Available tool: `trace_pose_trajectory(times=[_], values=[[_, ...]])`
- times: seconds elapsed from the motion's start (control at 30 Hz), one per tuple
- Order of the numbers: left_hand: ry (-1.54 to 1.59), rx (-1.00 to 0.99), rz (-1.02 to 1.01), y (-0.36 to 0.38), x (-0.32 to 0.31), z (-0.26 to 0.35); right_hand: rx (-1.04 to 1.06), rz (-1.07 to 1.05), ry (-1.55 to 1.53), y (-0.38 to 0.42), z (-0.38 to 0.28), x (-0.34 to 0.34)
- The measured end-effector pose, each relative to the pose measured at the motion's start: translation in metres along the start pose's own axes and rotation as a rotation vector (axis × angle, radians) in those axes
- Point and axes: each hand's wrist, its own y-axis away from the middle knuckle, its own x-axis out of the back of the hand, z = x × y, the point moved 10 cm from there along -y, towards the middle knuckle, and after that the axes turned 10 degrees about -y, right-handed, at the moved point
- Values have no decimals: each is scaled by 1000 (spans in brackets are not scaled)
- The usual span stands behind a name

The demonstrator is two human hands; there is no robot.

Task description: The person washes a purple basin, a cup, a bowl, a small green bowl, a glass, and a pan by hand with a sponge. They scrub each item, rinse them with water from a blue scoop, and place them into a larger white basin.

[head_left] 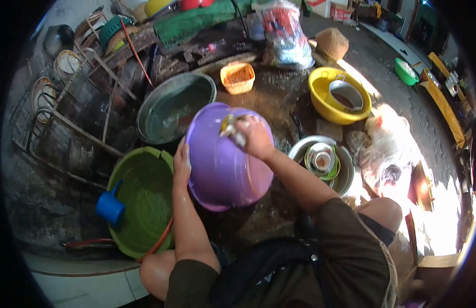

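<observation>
Left hand [182, 163] holding purple basin [220, 164] by edge, right hand [256, 137] grasping blurred scrubber [229, 128] against it. Basin leaning between dark tub [182, 95] and metal bowl [345, 173]; wet left hold possibly slipping under lopsided pressure.

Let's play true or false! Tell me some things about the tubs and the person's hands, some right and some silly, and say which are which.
1. The left hand touches the purple tub. True.
2. The right hand has nothing in it. False: it holds something small and yellowish, maybe a scrubber.
3. The blue dipper is at the edge of the green basin. True.
4. There is nothing inside the yellow tub. False: a round silvery pot sits in it.
5. The orange basket is farther from the person than the purple tub. True.
</observation>
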Motion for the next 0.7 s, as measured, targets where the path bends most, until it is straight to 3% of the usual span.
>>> trace_pose_trajectory(times=[0.03, 0.1, 0.17, 0.2, 0.27, 0.3, 0.33, 0.4, 0.5, 0.53, 0.6, 0.67, 0.7], values=[[2, -1, -23, 4, 3, 3, -90, 131, -102, -12, 46, -1], [-6, -22, -37, 14, 15, 7, -486, 123, -117, -14, 123, -18], [-30, 12, -104, 16, 17, 4, -549, 110, 11, -12, 101, -10], [-24, -8, -100, 12, 21, 9, -360, 103, 118, -15, 55, 1], [8, 276, -296, 15, 11, -7, -79, -11, 208, -7, -25, -7], [17, 274, -291, 12, 8, -1, 74, -38, 135, 6, -63, -17], [-219, 254, -227, 6, 15, 6, 99, -160, 67, 19, -93, -27], [-645, 242, -103, 8, 29, 36, 356, -129, -67, 49, -143, -31], [-685, 119, -162, 9, 19, 36, 463, -138, -225, 52, -141, -28], [-685, 119, -160, 13, 17, 44, 341, -209, -240, 36, -115, -28], [-774, 124, -82, 29, 10, 67, -43, -56, -217, 14, -16, -28], [-744, 112, -111, 38, 0, 67, -539, -264, -414, 19, 84, -57], [-724, 90, -143, 41, -5, 70, -711, -360, -306, 32, 134, -88]])
